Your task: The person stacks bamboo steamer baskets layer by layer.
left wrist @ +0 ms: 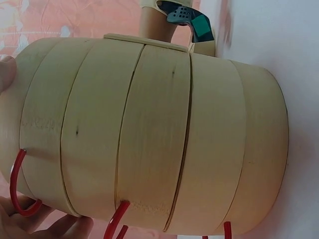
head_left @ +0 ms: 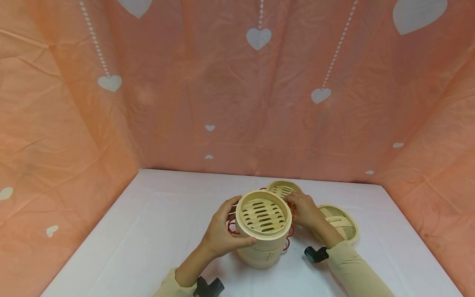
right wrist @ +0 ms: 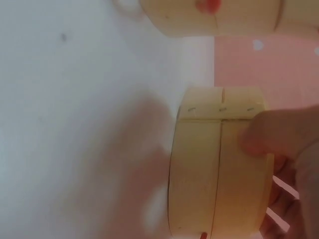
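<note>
A stack of round bamboo steamer baskets stands on the white table, its slatted top tier facing up in the head view. My left hand grips the top of this stack, thumb across the front and fingers around the left side. Red loop handles stick out from the tiers in the left wrist view. Behind the stack, my right hand holds another steamer basket near its rim, the thumb lying on its side wall. The stack partly hides that basket in the head view.
A round woven bamboo lid with a flat strap lies at the right, partly behind the right forearm. White cloth covers the table. Orange curtains with pale hearts rise at the back and both sides.
</note>
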The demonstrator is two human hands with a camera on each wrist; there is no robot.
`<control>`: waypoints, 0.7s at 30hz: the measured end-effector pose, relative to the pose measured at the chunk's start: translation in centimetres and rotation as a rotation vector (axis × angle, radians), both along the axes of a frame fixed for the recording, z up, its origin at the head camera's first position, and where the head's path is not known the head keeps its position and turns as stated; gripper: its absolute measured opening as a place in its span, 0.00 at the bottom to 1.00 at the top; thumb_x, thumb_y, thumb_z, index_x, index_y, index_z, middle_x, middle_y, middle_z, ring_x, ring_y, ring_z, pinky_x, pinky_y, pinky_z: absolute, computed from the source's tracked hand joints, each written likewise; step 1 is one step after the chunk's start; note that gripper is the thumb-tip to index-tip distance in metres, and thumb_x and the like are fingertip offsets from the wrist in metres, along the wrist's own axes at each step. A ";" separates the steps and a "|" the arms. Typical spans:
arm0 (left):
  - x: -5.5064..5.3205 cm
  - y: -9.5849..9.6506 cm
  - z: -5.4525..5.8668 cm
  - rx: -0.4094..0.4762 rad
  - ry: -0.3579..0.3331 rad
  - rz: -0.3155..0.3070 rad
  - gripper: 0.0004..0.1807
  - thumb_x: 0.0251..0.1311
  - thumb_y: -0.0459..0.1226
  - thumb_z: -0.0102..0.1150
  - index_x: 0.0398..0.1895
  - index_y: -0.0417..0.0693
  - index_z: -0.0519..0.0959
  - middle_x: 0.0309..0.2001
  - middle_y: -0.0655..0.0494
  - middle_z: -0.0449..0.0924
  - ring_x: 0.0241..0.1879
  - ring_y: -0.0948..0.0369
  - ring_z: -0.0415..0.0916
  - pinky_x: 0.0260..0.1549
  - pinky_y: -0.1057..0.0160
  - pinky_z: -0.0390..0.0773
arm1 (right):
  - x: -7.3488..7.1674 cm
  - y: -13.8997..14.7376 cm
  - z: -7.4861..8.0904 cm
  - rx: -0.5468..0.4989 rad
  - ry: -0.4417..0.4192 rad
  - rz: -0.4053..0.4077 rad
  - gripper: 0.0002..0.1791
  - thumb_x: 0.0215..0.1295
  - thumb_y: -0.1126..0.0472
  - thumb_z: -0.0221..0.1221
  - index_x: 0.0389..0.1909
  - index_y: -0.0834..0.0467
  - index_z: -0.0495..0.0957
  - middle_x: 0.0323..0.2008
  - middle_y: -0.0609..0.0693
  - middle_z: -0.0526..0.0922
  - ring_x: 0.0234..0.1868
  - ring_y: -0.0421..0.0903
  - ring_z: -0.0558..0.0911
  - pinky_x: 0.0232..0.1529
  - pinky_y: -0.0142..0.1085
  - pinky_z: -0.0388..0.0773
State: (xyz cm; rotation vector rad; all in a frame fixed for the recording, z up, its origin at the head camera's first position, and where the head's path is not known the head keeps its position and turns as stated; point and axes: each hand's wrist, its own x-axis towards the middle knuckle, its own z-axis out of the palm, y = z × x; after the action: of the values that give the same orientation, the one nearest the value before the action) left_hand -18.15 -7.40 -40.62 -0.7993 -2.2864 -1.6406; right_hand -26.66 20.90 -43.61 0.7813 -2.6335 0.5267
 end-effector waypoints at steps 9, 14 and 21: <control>0.0 0.0 0.0 0.001 0.010 0.004 0.54 0.31 0.43 0.82 0.67 0.46 0.64 0.59 0.51 0.72 0.56 0.53 0.76 0.54 0.62 0.78 | 0.4 -0.2 0.3 0.035 0.027 -0.016 0.19 0.44 0.56 0.73 0.40 0.53 0.82 0.37 0.47 0.83 0.43 0.49 0.80 0.38 0.47 0.72; -0.1 0.0 -0.1 0.005 0.013 0.007 0.53 0.31 0.41 0.82 0.67 0.45 0.64 0.58 0.50 0.73 0.55 0.53 0.76 0.54 0.62 0.78 | 0.3 -0.2 0.5 0.012 0.064 -0.021 0.16 0.45 0.59 0.71 0.37 0.52 0.82 0.32 0.44 0.81 0.37 0.44 0.78 0.34 0.43 0.70; 0.0 0.0 -0.1 0.004 -0.001 0.016 0.53 0.31 0.42 0.81 0.67 0.46 0.64 0.58 0.51 0.73 0.55 0.53 0.76 0.53 0.61 0.78 | 0.4 0.1 1.4 -0.006 0.056 -0.020 0.13 0.46 0.61 0.70 0.34 0.48 0.80 0.28 0.41 0.76 0.35 0.42 0.74 0.35 0.39 0.66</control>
State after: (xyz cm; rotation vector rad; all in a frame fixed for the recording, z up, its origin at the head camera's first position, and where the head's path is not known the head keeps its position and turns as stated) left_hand -18.20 -7.42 -40.76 -0.7774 -2.2837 -1.6386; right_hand -26.27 20.96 -42.23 0.7563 -2.5849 0.5002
